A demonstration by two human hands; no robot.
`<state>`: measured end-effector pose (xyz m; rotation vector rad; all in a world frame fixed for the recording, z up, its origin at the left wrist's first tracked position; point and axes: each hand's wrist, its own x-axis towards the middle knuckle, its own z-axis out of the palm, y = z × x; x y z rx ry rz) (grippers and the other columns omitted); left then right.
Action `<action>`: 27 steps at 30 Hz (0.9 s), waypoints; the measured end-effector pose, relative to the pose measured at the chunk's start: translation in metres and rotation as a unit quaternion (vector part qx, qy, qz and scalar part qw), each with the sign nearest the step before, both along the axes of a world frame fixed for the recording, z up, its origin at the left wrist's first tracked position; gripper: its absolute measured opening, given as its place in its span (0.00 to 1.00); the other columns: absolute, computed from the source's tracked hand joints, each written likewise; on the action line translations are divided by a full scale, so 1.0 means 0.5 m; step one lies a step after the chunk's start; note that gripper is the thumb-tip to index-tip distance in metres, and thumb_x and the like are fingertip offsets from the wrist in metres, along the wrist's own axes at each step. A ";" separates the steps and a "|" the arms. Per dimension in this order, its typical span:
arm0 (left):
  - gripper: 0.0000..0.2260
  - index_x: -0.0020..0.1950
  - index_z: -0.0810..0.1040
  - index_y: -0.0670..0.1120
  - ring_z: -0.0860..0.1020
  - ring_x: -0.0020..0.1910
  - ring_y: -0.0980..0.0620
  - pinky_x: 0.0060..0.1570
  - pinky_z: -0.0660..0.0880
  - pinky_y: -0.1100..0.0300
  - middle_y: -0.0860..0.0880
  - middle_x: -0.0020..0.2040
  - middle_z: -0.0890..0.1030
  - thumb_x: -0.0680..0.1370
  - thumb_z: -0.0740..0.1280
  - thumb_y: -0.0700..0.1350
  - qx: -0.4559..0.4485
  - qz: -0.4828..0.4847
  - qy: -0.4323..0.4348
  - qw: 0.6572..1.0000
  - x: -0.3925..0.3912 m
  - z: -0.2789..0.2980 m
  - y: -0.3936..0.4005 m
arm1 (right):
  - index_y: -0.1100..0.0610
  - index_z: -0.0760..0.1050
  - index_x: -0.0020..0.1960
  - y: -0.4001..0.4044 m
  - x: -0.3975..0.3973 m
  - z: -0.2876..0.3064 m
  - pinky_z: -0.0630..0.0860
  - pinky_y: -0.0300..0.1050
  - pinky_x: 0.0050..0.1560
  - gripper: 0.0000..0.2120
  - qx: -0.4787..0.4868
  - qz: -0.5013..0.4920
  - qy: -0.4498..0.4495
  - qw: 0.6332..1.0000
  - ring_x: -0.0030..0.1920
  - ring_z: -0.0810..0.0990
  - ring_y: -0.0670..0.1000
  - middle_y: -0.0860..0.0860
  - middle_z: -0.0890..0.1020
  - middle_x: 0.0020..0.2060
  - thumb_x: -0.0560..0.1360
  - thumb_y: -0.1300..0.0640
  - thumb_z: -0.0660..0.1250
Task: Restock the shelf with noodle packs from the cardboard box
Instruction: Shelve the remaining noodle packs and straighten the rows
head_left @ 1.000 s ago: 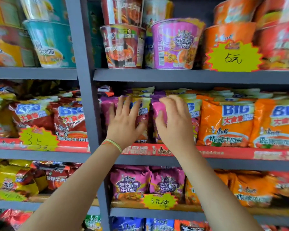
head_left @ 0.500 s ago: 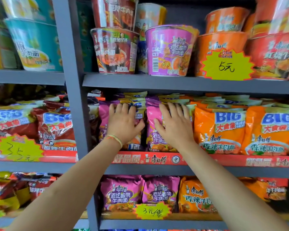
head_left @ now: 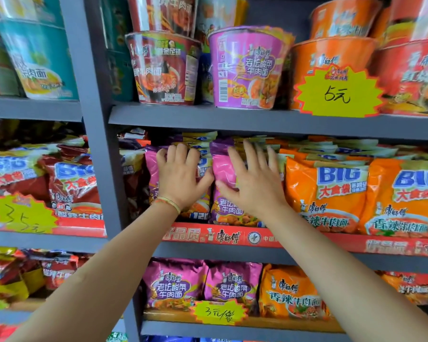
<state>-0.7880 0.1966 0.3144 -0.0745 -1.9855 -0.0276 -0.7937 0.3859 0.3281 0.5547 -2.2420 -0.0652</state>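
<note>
Both hands press on purple noodle packs on the middle shelf.

The left hand (head_left: 181,180) lies on the left purple pack (head_left: 151,166), its fingers curling over the pack's top edge; the right hand (head_left: 253,186) rests flat on the neighbouring purple pack (head_left: 223,169), fingers straight and spread. Both packs stand upright behind the shelf's red front strip (head_left: 232,236), beside orange packs (head_left: 329,191). Above stand noodle bowls (head_left: 247,67) and a yellow price tag (head_left: 337,93).
</note>
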 end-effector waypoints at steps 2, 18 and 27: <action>0.20 0.49 0.76 0.41 0.72 0.47 0.41 0.51 0.66 0.46 0.41 0.46 0.74 0.74 0.59 0.57 0.005 -0.014 -0.020 1.000 -0.008 -0.001 -0.004 | 0.53 0.57 0.79 0.002 -0.002 -0.002 0.52 0.66 0.75 0.44 0.037 0.012 -0.004 0.999 0.76 0.61 0.63 0.61 0.63 0.76 0.73 0.26 0.49; 0.30 0.73 0.69 0.44 0.65 0.74 0.37 0.73 0.55 0.36 0.39 0.72 0.71 0.78 0.53 0.61 -0.039 -0.038 -0.146 0.988 0.033 0.003 -0.035 | 0.53 0.47 0.81 -0.002 0.028 -0.018 0.47 0.68 0.75 0.51 0.103 0.058 0.004 0.993 0.78 0.52 0.64 0.62 0.56 0.79 0.69 0.23 0.52; 0.62 0.78 0.31 0.58 0.37 0.78 0.36 0.74 0.40 0.33 0.42 0.81 0.38 0.61 0.72 0.73 -0.130 0.039 -0.342 0.930 0.056 0.018 -0.048 | 0.49 0.31 0.79 0.018 0.024 -0.019 0.41 0.70 0.75 0.66 0.200 0.023 -0.030 0.979 0.79 0.41 0.66 0.62 0.42 0.79 0.60 0.23 0.68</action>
